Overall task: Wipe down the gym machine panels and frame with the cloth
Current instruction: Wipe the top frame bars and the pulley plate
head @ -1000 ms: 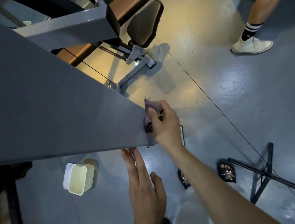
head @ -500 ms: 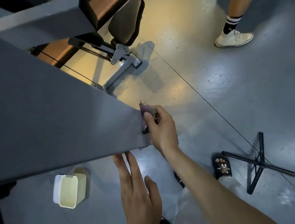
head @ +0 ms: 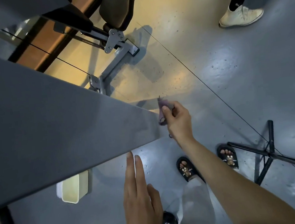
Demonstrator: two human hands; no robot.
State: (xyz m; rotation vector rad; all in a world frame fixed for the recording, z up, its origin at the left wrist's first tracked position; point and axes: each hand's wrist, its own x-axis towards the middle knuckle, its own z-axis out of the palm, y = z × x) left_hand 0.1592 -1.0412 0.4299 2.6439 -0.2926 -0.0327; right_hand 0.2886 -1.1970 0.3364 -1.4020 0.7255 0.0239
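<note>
at the narrow end of the large grey panel point(head: 58, 119), the right hand point(head: 178, 121) holds a small purple cloth point(head: 163, 113), bunched and pinched between the thumb and the curled fingers point(head: 174, 109). the cloth lies on the panel side of the hand, pressed against or just beside the panel's end edge; actual contact cannot be confirmed from this view. part of the cloth sticks up above the thumb tip and part hangs below it, close to the edge. the left hand point(head: 142, 201) is below the panel's lower edge, palm down, fingers straight and close together, thumb spread to the side, holding nothing; its fingertips point(head: 130, 156) reach just to the panel's lower edge. past the panel stand the grey machine frame point(head: 116, 68) and a dark padded seat point(head: 116, 7). a thin cable point(head: 212, 90) runs diagonally across the grey floor point(head: 247, 85). a pale container point(head: 73, 188) sits on the floor under the panel. two black sandals point(head: 189, 169) are visible below the right forearm, beside a black stand point(head: 268, 155). another person's white shoe point(head: 240, 17) is at upper right.
</note>
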